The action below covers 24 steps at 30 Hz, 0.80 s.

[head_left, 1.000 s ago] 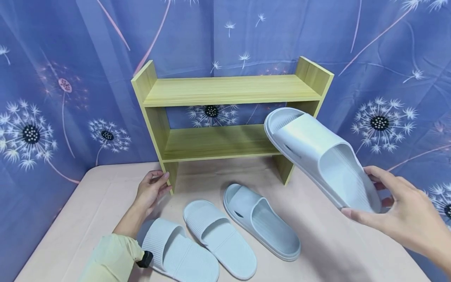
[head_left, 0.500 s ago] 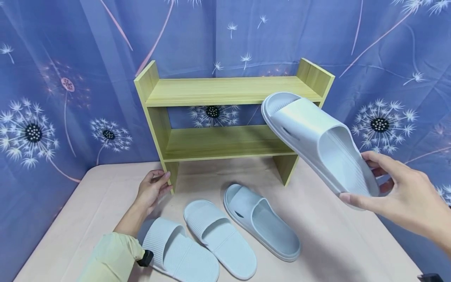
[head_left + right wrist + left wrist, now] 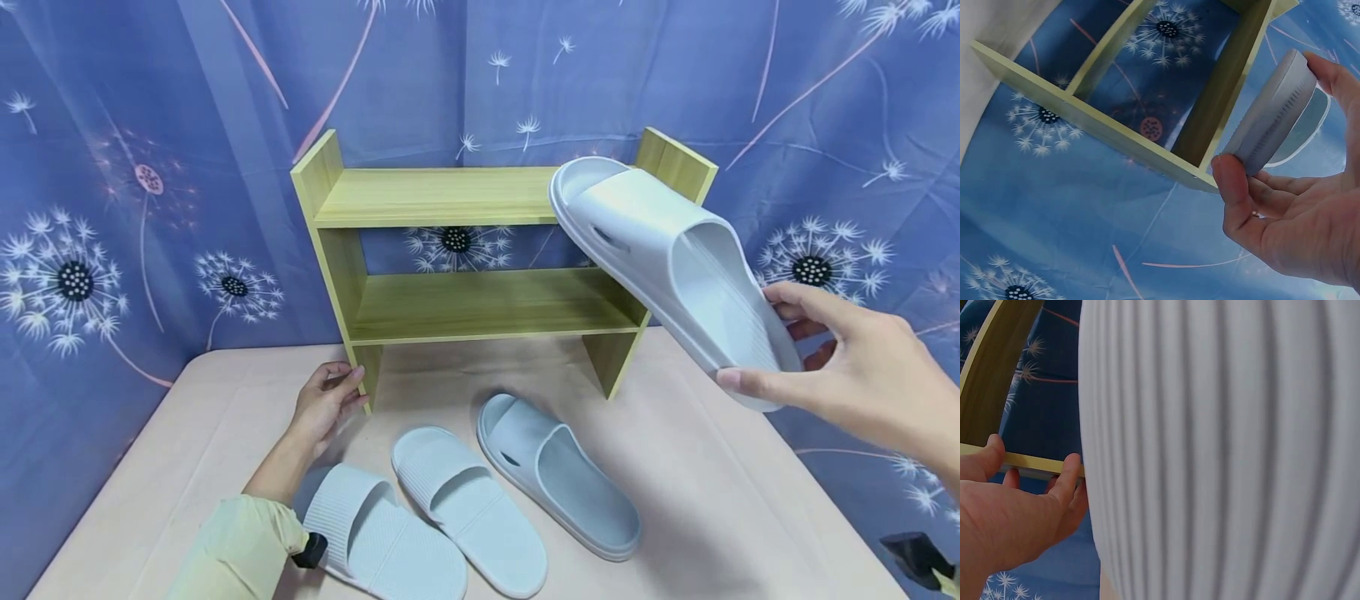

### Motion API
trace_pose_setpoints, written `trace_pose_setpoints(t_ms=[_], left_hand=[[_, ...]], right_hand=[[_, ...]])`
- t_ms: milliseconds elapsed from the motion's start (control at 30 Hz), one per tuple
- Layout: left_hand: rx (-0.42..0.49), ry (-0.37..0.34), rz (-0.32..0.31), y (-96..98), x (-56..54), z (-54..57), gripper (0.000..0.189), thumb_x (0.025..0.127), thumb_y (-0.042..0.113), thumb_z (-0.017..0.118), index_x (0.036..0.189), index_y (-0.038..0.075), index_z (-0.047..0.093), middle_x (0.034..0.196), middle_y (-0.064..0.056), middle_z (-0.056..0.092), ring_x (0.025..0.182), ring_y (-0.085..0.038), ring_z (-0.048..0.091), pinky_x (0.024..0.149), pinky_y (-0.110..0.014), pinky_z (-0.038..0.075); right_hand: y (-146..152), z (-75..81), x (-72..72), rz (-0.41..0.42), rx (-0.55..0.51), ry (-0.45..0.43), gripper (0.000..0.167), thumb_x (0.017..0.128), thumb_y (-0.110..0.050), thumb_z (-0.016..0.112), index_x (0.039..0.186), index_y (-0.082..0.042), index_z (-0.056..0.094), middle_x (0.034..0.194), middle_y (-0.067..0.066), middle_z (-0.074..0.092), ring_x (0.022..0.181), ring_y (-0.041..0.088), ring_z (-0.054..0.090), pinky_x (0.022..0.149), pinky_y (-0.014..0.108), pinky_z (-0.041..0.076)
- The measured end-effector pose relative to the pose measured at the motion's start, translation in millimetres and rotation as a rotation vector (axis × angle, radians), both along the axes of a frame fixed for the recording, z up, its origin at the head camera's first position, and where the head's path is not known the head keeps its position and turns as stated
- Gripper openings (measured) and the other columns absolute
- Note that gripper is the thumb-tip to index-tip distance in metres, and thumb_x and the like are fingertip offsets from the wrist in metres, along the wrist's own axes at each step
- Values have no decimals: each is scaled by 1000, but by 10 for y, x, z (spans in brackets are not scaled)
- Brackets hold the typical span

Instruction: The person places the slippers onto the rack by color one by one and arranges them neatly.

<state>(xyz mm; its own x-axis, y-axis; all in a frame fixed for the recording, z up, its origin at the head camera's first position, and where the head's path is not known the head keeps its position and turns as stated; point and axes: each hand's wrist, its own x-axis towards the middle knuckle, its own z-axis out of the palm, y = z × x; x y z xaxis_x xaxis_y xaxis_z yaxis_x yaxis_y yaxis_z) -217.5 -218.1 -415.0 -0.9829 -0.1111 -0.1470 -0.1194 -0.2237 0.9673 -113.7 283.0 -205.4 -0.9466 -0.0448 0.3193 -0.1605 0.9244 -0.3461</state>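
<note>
My right hand (image 3: 862,367) grips a light grey-blue slide slipper (image 3: 637,225) by its heel. The slipper is in the air, its toe raised in front of the right part of the wooden shelf's (image 3: 480,187) top board. In the right wrist view, thumb and fingers clasp the heel end of the slipper (image 3: 1272,115). My left hand (image 3: 322,408) pinches the front edge of the shelf's left side panel near its foot. A matching slipper (image 3: 585,487) lies on the pink surface, beside two ribbed slippers (image 3: 468,508) (image 3: 386,533). The ribbed strap (image 3: 1222,450) fills most of the left wrist view.
The shelf has two boards, the lower one (image 3: 487,304) between the side panels. A blue dandelion-print curtain (image 3: 540,67) hangs behind and at both sides. The pink covered surface (image 3: 247,400) extends below the shelf.
My right hand has lifted the slipper higher and slightly left, from beside the lower board to the top board's height. My left hand keeps its hold on the panel.
</note>
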Motion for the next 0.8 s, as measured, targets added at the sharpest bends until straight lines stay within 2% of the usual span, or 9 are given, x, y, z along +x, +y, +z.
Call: trace_pose_setpoints(t_ms=[100,200,300,533,667,800], left_hand=[[1,0,0,7,5,4,30,94,18,64,112,6,42,101,-1,48,79,-8,54,98,-34,54],[5,0,2,12,10,7,30,94,18,64,112,6,42,101,-1,48,79,-9,54,98,-34,54],[5,0,2,11,8,4,30,94,18,64,112,6,42,101,-1,48,79,-9,54,97,-34,55],[7,3,1,3,6,-11,29,95,17,63,112,6,42,101,-1,47,79,-9,54,98,-35,54],[10,8,-1,-4,4,-19,28,94,17,64,110,7,43,100,-1,48,79,-9,54,97,-34,55],[19,8,-8,-8,6,-10,25,94,17,64,107,9,45,101,-1,48,80,-10,54,98,-35,54]], right_hand=[[-17,70,-55,20,-4,-6,88,66,-40,88,136,-6,47,105,23,60,84,21,57,47,19,43],[-44,138,-107,33,-1,-14,87,68,-41,87,136,-4,47,109,24,59,91,35,54,47,19,43],[-67,203,-154,28,6,-20,84,68,-44,86,134,-7,48,112,22,58,96,35,52,49,22,42],[-116,321,-271,25,11,-53,77,70,-49,83,130,-14,51,112,16,60,96,27,50,48,25,42],[-157,372,-305,26,10,-78,79,71,-50,82,132,-11,49,114,17,58,96,25,50,50,26,43],[-149,406,-334,33,-2,-67,74,71,-49,82,128,-13,53,111,13,60,88,10,50,51,24,42]])
